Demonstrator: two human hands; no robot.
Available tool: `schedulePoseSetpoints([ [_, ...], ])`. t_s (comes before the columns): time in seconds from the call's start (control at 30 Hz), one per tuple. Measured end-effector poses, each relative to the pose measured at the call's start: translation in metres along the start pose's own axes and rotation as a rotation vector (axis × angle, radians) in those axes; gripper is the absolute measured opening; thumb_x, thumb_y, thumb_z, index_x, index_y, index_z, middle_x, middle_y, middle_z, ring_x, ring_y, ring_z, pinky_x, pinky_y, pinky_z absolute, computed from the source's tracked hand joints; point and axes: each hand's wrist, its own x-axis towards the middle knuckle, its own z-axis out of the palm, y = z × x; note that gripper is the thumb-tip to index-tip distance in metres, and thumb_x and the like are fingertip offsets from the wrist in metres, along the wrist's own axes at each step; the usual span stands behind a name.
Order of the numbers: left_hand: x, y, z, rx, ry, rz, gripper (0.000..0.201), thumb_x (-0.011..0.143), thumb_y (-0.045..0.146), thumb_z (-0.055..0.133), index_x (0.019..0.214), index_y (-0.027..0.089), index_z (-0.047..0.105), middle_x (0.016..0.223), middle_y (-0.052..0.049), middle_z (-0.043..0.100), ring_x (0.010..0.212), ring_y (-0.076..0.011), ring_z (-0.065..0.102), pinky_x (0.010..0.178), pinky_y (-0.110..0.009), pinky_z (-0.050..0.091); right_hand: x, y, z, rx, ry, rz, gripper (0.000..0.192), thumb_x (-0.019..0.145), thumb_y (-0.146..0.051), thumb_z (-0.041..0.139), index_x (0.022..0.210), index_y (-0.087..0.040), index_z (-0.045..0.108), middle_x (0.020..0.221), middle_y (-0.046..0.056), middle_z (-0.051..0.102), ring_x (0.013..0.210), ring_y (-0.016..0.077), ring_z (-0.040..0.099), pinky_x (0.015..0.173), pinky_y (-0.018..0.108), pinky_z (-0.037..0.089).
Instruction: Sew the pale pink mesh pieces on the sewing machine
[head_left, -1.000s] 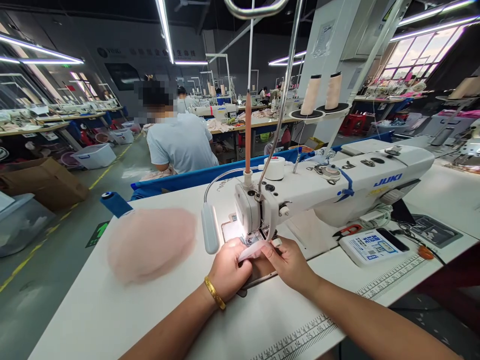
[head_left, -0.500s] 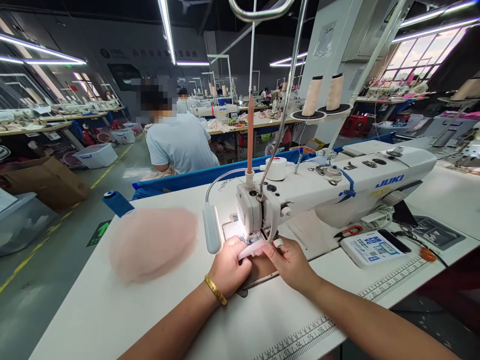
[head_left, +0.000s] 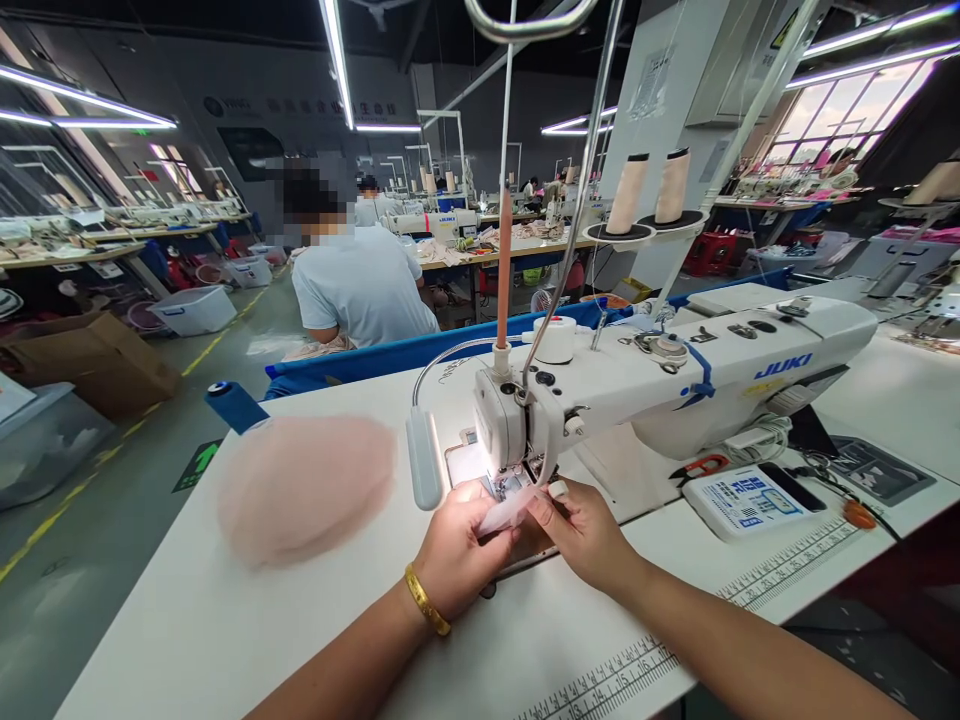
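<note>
Pinching pale strip (head_left: 508, 512) w/ both hands: L (head_left: 459, 552), R (head_left: 581, 532) | needle area hidden by fingers

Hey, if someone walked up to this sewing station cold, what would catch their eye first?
Probably the white JUKI sewing machine at the centre of the white table, its lamp lighting the needle area. Right below it, the left hand and right hand pinch a small pale fabric strip together. To the left lies a soft round pile of pink fabric pieces.
</note>
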Motion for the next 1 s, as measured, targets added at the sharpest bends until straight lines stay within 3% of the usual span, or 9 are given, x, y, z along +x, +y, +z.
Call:
schedulePoseSetpoints([
  [0.23,-0.009,-0.001,-0.004,0.087,0.066,0.166,0.029,0.083,0.018,0.053,0.055,0.02,0.046,0.067,0.0,0.051,0.068,-0.0151,0.051,0.062,-0.027,0.042,-0.002,-0.007,-0.01,-0.122,-0.082,-0.129,0.041,0.108,-0.047,0.042,0.09,-0.022,0.069,0.081,0.004,0.07,0.074,0.0187,0.065,0.069,0.03,0.05],
  [0.4,-0.022,0.001,-0.003,0.228,0.117,0.451,0.02,0.092,0.013,0.056,0.082,0.023,0.07,0.089,-0.001,0.073,0.084,-0.0178,0.065,0.08,-0.036,0.044,-0.002,-0.011,-0.026,-0.313,-0.434,-0.298,0.03,0.11,-0.033,0.039,0.1,-0.021,0.065,0.095,0.005,0.073,0.087,0.0203,0.065,0.088,0.038,0.045],
  [0.53,-0.03,0.003,0.005,0.319,0.083,0.572,0.025,0.095,0.006,0.052,0.085,0.021,0.068,0.085,0.003,0.077,0.073,-0.0155,0.067,0.083,-0.038,0.043,-0.005,-0.014,-0.034,-0.527,-0.596,-0.353,0.022,0.106,-0.027,0.046,0.093,-0.019,0.062,0.091,0.004,0.07,0.088,0.0209,0.062,0.092,0.039,0.041],
  [0.73,-0.031,0.002,0.01,0.39,0.136,0.633,0.028,0.096,0.003,0.049,0.076,0.019,0.06,0.08,0.003,0.078,0.063,-0.0125,0.065,0.082,-0.038,0.044,-0.004,-0.014,-0.036,-0.582,-0.586,-0.341,0.017,0.102,-0.028,0.052,0.091,-0.019,0.061,0.086,0.003,0.067,0.083,0.0198,0.058,0.086,0.035,0.039],
  [1.0,-0.028,0.003,0.007,0.436,0.136,0.586,0.029,0.096,0.002,0.046,0.077,0.019,0.061,0.079,0.002,0.077,0.062,-0.0127,0.065,0.078,-0.037,0.044,-0.001,-0.007,-0.032,-0.648,-0.539,-0.323,0.007,0.094,-0.017,0.056,0.092,-0.02,0.062,0.087,0.003,0.07,0.081,0.021,0.06,0.088,0.037,0.039],
])
